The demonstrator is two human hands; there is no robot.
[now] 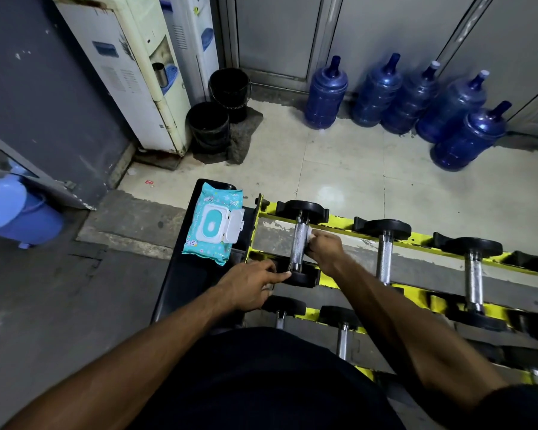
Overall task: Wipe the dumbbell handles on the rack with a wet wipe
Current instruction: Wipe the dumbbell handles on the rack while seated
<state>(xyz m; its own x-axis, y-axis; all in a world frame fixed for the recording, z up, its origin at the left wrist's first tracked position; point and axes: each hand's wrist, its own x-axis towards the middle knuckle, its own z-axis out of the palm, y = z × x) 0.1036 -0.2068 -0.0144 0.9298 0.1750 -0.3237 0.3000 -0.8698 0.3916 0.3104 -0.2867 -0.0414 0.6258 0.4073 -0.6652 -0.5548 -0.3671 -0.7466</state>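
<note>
The dumbbell handle [298,243] at frame centre is touched by a wet wipe [310,233] pinched in the fingers of the right hand [323,250]; its near weight head [303,278] is touched by the straight fingers of the left hand [251,287].

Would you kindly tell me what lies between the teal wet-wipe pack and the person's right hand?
In the head view, the yellow rack's end rail and the leftmost dumbbell's knurled silver handle lie between them.

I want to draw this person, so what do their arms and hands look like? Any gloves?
No gloves. The left hand and right hand are bare, with no rings, watch or bracelet showing. The left forearm and right forearm are bare too. A dark short sleeve covers the top of the right arm.
</note>
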